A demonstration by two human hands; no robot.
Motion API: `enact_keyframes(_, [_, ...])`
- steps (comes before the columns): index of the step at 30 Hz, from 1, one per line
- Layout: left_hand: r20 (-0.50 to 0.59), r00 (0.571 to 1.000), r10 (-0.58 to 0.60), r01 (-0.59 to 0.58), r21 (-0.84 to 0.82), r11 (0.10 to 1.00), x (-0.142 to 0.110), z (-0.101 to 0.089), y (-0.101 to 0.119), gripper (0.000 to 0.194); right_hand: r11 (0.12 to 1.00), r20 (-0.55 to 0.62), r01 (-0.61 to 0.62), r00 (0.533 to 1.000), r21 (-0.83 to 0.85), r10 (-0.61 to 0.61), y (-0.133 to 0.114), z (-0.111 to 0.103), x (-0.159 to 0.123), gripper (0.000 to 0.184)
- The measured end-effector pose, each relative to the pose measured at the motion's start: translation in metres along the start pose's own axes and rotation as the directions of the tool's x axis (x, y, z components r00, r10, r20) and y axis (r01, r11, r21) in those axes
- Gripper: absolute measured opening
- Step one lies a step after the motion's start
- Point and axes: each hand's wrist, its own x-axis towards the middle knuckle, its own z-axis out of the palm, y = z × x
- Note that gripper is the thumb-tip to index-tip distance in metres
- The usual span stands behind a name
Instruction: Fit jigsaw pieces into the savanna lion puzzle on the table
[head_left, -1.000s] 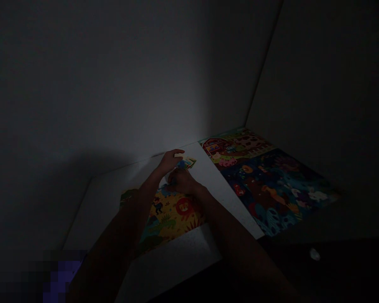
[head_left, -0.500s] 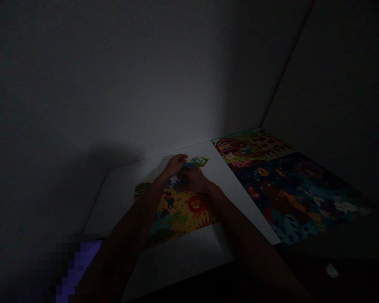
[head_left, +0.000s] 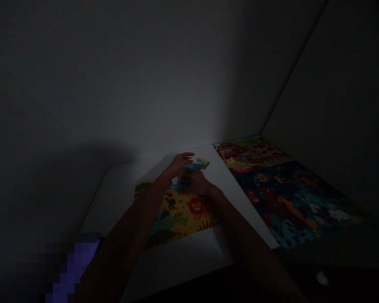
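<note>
The scene is very dark. A yellow jigsaw puzzle (head_left: 183, 212) with a lion and green plants lies on a white table (head_left: 180, 261). My left hand (head_left: 180, 162) reaches over its far edge, fingers partly curled, touching a small loose group of puzzle pieces (head_left: 199, 164). My right hand (head_left: 194, 183) lies curled on the puzzle's top edge, just below those pieces, and what it grips is hidden.
Two more puzzles lie to the right: a farm scene (head_left: 249, 151) with a red barn at the back, and a dark blue sea scene (head_left: 293, 202) in front. Walls meet at a corner behind the table. A small pale object (head_left: 322, 277) sits at lower right.
The camera view shifted, so the table slid right in the picture. Both hands stay at the puzzle's far edge; my left fingers have stretched out a little over the loose pieces.
</note>
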Motion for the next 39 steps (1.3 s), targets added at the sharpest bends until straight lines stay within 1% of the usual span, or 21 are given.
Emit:
enact_keyframes(3, [-0.034,0.999,-0.006,0.004,-0.056,0.998,0.008,0.013,0.001,0.042,1.000,-0.005,0.000,1.000,0.024,0.000,0.000,-0.001,0.000,0.039])
enact_keyframes(7, [-0.107,0.994,-0.005,-0.003,-0.077,0.997,0.016,0.027,-0.001,0.038,0.999,0.026,-0.024,0.999,0.028,0.023,-0.002,-0.002,0.000,0.042])
enact_keyframes(10, [-0.152,0.988,0.008,-0.017,-0.057,0.998,0.019,0.031,-0.004,0.034,0.998,0.039,-0.044,0.998,0.035,0.043,-0.003,-0.003,0.000,0.045])
enact_keyframes(13, [-0.181,0.983,0.032,-0.033,-0.003,0.999,0.017,0.027,-0.008,0.025,0.997,0.034,-0.070,0.997,0.024,0.069,-0.003,-0.003,-0.001,0.049])
enact_keyframes(16, [-0.185,0.981,0.053,-0.040,0.074,0.996,0.010,0.017,-0.010,0.020,0.999,0.035,-0.052,0.998,0.008,0.052,-0.002,-0.002,-0.001,0.048])
enact_keyframes(20, [-0.164,0.983,0.084,-0.050,0.200,0.978,-0.011,-0.004,-0.010,0.022,1.000,0.054,-0.028,0.998,0.006,0.028,-0.002,-0.003,0.000,0.043])
enact_keyframes(24, [-0.179,0.976,0.120,-0.047,0.364,0.930,-0.047,-0.036,-0.015,0.026,0.999,0.085,-0.034,0.996,0.001,0.033,-0.002,-0.006,-0.001,0.041])
enact_keyframes(27, [-0.228,0.965,0.129,-0.002,0.487,0.874,-0.079,-0.059,-0.024,0.031,1.000,0.103,-0.026,0.994,0.001,0.026,-0.001,-0.006,-0.001,0.042])
enact_keyframes(29, [-0.259,0.956,0.139,0.030,0.556,0.831,-0.099,-0.071,-0.031,0.033,1.000,0.105,-0.023,0.994,0.009,0.022,0.001,-0.006,-0.001,0.040])
enact_keyframes(31, [-0.260,0.953,0.155,0.039,0.615,0.787,-0.114,-0.078,-0.034,0.034,0.999,0.105,-0.020,0.994,0.029,0.017,0.003,-0.005,-0.002,0.039])
enact_keyframes(33, [-0.244,0.954,0.174,0.034,0.664,0.747,-0.124,-0.082,-0.035,0.034,0.999,0.105,-0.019,0.994,0.049,0.013,0.004,-0.004,-0.002,0.038])
enact_keyframes(36, [-0.244,0.950,0.198,0.039,0.716,0.697,-0.131,-0.088,-0.034,0.035,0.997,0.100,-0.046,0.994,0.057,0.040,0.004,-0.003,-0.004,0.038])
enact_keyframes(39, [-0.288,0.934,0.212,0.078,0.743,0.664,-0.136,-0.094,-0.036,0.035,0.996,0.102,-0.082,0.992,0.048,0.076,0.002,-0.004,-0.006,0.036])
